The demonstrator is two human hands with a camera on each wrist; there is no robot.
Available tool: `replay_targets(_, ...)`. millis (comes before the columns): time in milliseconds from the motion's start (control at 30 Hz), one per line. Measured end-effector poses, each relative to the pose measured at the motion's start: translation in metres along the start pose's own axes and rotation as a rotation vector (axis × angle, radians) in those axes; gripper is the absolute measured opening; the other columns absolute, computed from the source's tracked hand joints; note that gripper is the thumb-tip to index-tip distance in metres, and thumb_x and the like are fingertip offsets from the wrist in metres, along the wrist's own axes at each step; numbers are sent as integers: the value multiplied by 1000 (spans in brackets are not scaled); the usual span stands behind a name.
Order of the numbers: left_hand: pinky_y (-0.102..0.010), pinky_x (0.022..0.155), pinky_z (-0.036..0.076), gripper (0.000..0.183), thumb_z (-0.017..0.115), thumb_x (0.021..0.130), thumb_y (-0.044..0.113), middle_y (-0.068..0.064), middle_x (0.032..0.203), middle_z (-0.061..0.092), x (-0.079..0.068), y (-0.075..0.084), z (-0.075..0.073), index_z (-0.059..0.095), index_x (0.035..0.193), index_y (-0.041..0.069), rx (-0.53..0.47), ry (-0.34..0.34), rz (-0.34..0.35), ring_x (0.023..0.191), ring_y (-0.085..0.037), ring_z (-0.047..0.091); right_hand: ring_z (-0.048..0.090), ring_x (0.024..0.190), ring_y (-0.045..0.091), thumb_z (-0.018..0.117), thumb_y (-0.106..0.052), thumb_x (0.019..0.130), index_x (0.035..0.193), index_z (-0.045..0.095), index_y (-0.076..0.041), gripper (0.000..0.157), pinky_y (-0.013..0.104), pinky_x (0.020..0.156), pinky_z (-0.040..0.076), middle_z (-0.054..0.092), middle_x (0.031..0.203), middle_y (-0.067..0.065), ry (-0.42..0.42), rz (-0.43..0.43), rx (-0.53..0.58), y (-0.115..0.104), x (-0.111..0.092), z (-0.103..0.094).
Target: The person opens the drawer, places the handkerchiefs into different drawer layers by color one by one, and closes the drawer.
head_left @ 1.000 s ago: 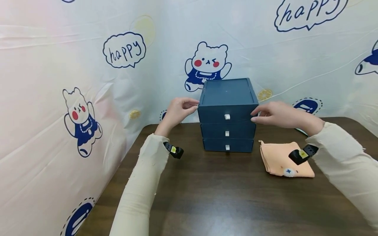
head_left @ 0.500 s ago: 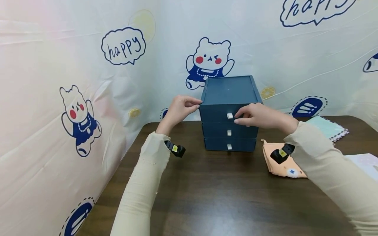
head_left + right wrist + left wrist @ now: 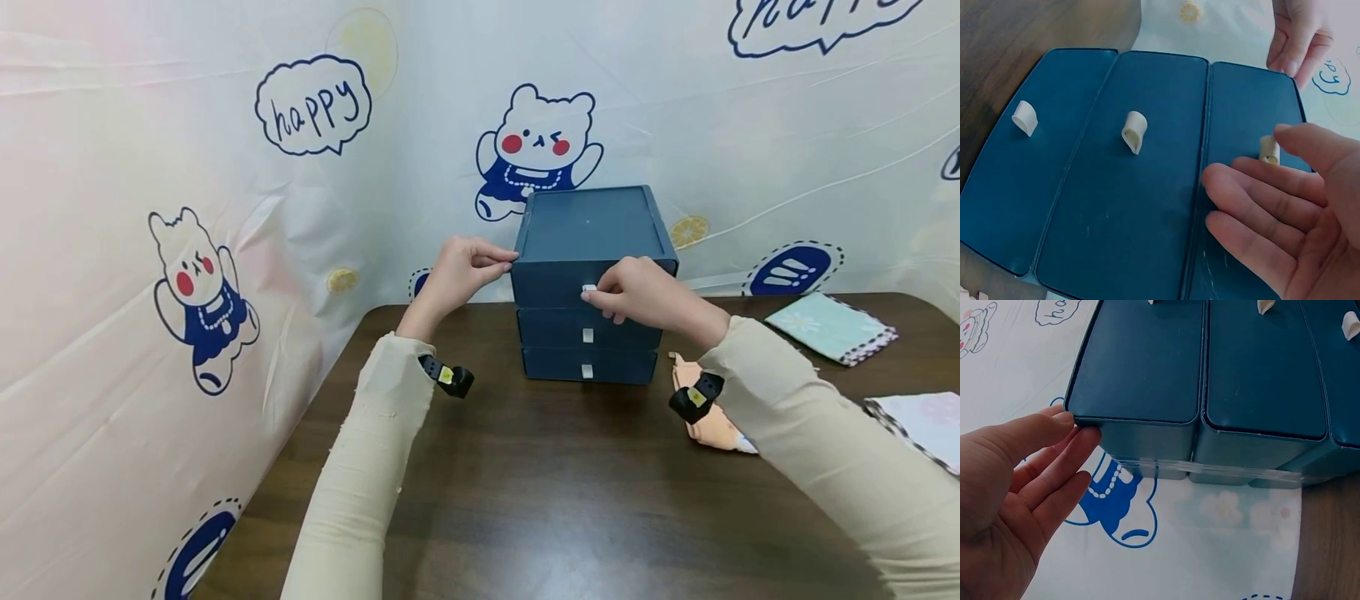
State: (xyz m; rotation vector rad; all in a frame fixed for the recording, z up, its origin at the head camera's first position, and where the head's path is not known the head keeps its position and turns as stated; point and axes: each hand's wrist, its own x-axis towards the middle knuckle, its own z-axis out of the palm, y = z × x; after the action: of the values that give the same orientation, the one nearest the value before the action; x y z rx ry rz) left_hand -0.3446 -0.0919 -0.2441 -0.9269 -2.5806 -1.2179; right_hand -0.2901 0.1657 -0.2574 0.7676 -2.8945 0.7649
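A dark blue desktop drawer cabinet has three stacked drawers, each with a small white pull tab. At its front left top corner, my left hand holds the edge between thumb and fingertips; the left wrist view shows the thumb right on that corner. My right hand is at the top drawer's front, its thumb and index finger pinching the top pull tab. Below it, the middle pull tab and the bottom pull tab show untouched. All three drawers sit closed.
Right of the cabinet lies a folded peach cloth, partly hidden by my right sleeve. Farther right are a mint folded cloth and a white cloth with a checked edge. A printed curtain hangs behind the brown table.
My right hand has moved left from the cabinet's right front edge to the top pull tab. My left hand stays at the left corner. The view has shifted slightly, showing more cloths at right.
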Motion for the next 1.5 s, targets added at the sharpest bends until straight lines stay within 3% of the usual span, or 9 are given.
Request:
replay_targets(433, -25, 80, 50, 21, 63, 84, 2, -10, 94, 65, 4, -2, -2, 69, 105, 3, -5, -7, 51, 86, -17, 63, 53, 51, 14, 53, -15, 89, 68, 70, -3, 30, 29, 50, 44, 61, 56, 5, 107, 67, -39, -10, -2, 6)
replay_targets(1033, -26, 81, 50, 21, 64, 84, 2, -10, 94, 65, 4, -6, -3, 69, 105, 3, -20, -15, 66, 86, -18, 63, 49, 44, 14, 52, -16, 88, 57, 65, -8, 35, 29, 48, 42, 55, 49, 1, 89, 65, -84, -25, -17, 8)
replay_targets(1333, -27, 80, 50, 21, 63, 85, 2, -11, 94, 65, 3, -6, -2, 69, 104, 2, -26, -15, 76, 87, -19, 63, 34, 37, 13, 52, -15, 86, 46, 51, -12, 40, 25, 41, 28, 34, 42, -2, 102, 45, -101, -33, -26, 10)
replay_targets(1500, -27, 80, 51, 21, 63, 85, 1, -12, 93, 65, 3, -7, -3, 69, 105, 2, -30, -15, 90, 86, -19, 63, 31, 37, 13, 51, -14, 86, 46, 47, -12, 40, 25, 41, 28, 31, 43, -2, 102, 30, -97, -39, -32, 10)
